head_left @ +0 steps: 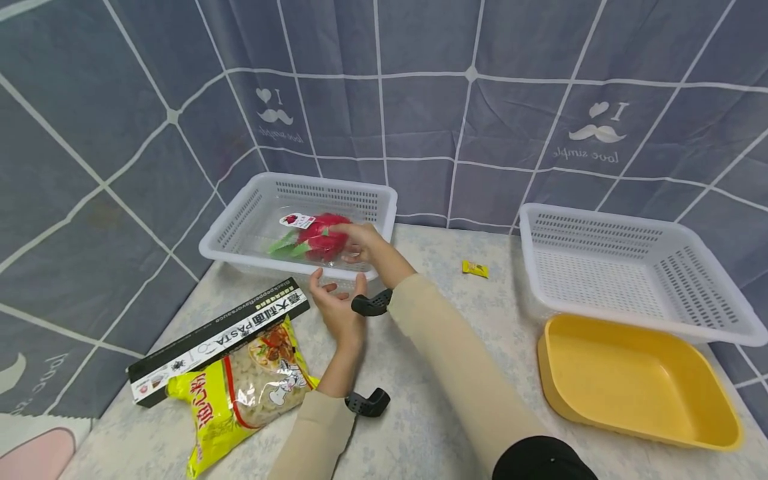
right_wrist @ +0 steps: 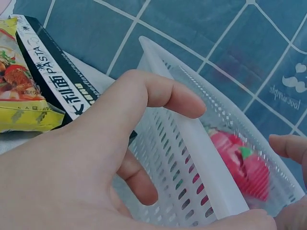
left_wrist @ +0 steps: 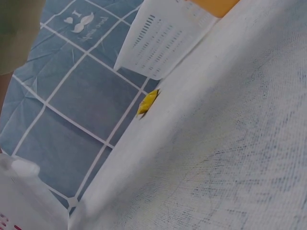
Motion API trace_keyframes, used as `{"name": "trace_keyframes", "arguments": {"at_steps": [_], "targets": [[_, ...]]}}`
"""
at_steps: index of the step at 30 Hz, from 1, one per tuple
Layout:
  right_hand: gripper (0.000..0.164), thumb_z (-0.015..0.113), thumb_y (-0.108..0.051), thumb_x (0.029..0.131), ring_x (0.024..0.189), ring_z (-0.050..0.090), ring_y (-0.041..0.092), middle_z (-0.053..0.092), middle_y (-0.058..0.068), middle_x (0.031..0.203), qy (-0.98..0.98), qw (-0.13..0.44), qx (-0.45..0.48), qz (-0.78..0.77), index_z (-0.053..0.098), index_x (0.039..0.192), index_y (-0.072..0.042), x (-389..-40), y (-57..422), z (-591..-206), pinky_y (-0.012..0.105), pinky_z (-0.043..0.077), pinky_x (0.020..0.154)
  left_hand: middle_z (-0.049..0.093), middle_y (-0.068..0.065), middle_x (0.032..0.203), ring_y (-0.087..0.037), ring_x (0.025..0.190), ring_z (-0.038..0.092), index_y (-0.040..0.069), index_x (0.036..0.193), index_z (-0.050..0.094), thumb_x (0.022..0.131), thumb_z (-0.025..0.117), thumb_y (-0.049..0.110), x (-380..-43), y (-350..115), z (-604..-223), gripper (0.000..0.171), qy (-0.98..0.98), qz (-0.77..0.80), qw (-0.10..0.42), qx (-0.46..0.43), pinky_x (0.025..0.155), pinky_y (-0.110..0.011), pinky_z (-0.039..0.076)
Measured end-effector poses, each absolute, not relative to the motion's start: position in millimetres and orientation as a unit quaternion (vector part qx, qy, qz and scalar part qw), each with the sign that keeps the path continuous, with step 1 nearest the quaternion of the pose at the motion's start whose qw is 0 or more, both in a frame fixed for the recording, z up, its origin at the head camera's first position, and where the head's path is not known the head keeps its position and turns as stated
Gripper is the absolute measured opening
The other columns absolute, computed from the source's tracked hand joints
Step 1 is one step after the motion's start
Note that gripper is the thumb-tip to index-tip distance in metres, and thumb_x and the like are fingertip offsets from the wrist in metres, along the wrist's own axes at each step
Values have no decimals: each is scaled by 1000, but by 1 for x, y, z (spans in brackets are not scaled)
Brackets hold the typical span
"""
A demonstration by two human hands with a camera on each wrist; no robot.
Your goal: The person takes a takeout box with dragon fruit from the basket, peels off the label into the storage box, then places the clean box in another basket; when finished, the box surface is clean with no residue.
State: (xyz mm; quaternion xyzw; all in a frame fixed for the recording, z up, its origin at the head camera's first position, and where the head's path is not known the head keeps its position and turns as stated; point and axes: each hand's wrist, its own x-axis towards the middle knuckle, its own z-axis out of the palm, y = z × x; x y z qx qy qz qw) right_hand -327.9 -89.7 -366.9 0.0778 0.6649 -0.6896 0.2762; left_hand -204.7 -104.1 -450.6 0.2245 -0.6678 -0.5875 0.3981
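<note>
A red fruit with green leafy tips, like a dragon fruit (head_left: 324, 237), lies in clear plastic with a round label inside the left white basket (head_left: 240, 257). My right hand (head_left: 369, 247) reaches over that basket's right side, its fingers bent loosely beside the fruit; contact with the plastic is unclear. At the front rim is my left hand (head_left: 339, 317), fingers spread and slightly bent. The right wrist view has the left hand (right_wrist: 120, 120) large, a fingertip close to the rim, while part of the right hand (right_wrist: 292, 146) shows at the edge, apart from the fruit.
A black-and-white pasta box (head_left: 219, 340) and a yellow food bag (head_left: 252, 383) lie to the left. A small yellow packet (head_left: 475, 269) rests mid-table. On the right stand another white basket (head_left: 531, 267) and a yellow tub (head_left: 555, 400). A grey checked curtain (head_left: 420, 120) hangs behind.
</note>
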Motion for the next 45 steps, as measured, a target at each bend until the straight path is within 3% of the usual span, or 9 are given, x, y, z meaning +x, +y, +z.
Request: {"name": "trace_keyframes", "arguments": {"at_steps": [4, 10, 20, 29, 32, 34, 38, 40, 45], "targets": [[79, 79, -23, 81, 77, 54, 21, 47, 10, 108, 659, 288, 74, -691, 32, 141, -1, -327, -89, -367, 27, 55, 56, 49, -18, 105, -32, 75, 55, 11, 137, 37, 77, 77, 29, -204, -104, -451, 74, -670, -584, 400, 225, 65, -36, 44], [105, 82, -24, 78, 70, 53, 18, 46, 11, 104, 653, 283, 75, -698, 9, 153, -11, -324, -89, -369, 26, 54, 51, 48, -17, 104, -28, 73, 54, 12, 137, 37, 78, 77, 30, -203, -103, -453, 74, -672, -583, 395, 228, 64, -36, 43], [96, 76, -21, 81, 46, 40, 13, 48, 11, 95, 634, 269, 52, -724, 10, 150, -23, -322, -90, -369, 28, 52, 42, 49, -17, 104, -29, 72, 54, 12, 137, 37, 78, 78, 30, -203, -105, -454, 74, -675, -576, 408, 214, 64, -35, 44], [92, 74, -16, 80, 52, 46, 18, 44, 15, 119, 610, 252, 48, -749, 14, 149, -27, -324, -91, -371, 28, 50, 39, 50, -22, 108, -31, 74, 53, 11, 137, 36, 79, 77, 33, -206, -105, -455, 74, -677, -578, 402, 214, 64, -36, 43], [91, 73, -15, 80, 47, 38, 14, 48, 12, 110, 607, 249, 41, -753, 14, 149, -27, -323, -89, -370, 27, 48, 38, 50, -22, 108, -30, 73, 53, 12, 137, 36, 79, 77, 34, -207, -104, -456, 75, -677, -577, 401, 218, 64, -36, 44], [91, 73, -14, 80, 44, 33, 12, 49, 7, 95, 605, 247, 37, -756, 15, 149, -28, -324, -88, -370, 26, 48, 38, 50, -21, 108, -29, 72, 52, 13, 137, 36, 79, 76, 35, -207, -104, -456, 75, -676, -577, 402, 220, 64, -36, 44], [88, 72, -13, 81, 44, 29, 10, 38, 1, 67, 595, 246, 35, -764, 17, 147, -29, -324, -86, -369, 26, 47, 37, 50, -24, 108, -28, 72, 52, 13, 137, 37, 79, 77, 34, -206, -103, -456, 73, -674, -579, 402, 221, 63, -36, 44], [88, 72, -13, 81, 44, 29, 9, 32, 0, 61, 587, 246, 34, -771, 17, 147, -29, -324, -85, -368, 25, 47, 37, 50, -25, 108, -28, 71, 52, 13, 137, 37, 80, 77, 34, -206, -103, -456, 73, -674, -580, 400, 221, 63, -36, 44], [91, 72, -10, 81, 43, 29, 9, 33, 0, 59, 574, 236, 27, -784, 15, 149, -28, -322, -80, -362, 26, 47, 37, 50, -25, 109, -25, 71, 52, 14, 137, 36, 80, 77, 34, -206, -104, -456, 73, -676, -579, 397, 224, 65, -36, 44]]}}
